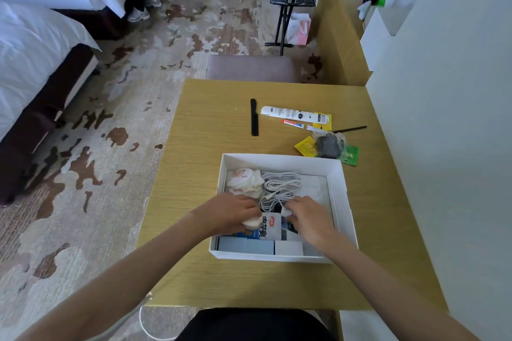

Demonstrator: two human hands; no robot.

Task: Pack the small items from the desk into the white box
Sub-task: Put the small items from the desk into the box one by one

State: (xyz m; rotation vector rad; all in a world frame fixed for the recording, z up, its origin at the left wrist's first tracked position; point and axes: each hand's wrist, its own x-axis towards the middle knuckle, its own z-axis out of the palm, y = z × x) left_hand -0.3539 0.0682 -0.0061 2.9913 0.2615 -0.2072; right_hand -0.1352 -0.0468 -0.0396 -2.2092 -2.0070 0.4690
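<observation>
I have both hands down inside the white box [342,191], which sits on the desk [205,124] just in front of me. My left hand [230,214] is closed around a pale rounded item [250,224], pressing it against a white printed packet [270,227] near the box's front wall. My right hand [307,216] has its fingers curled at the packet's other edge, beside a small white plug [285,212] — whether it pinches the plug or the packet I cannot tell.

The risk I see is the coiled white cable [279,188] lying just behind my fingers: if I lift my right hand carelessly, a loop could snag and drag out, taking the plush toy [245,181] beside it along. Pushing the packet down hard could also crumple it.

Still unpacked on the desk beyond the box: a black comb [254,120], a long white tube [293,113], a small red-and-white tube [293,124], a dark bagged item [328,145] — 4 at least. The box's rear right part looks free, but reaching over might tip the far wall.
</observation>
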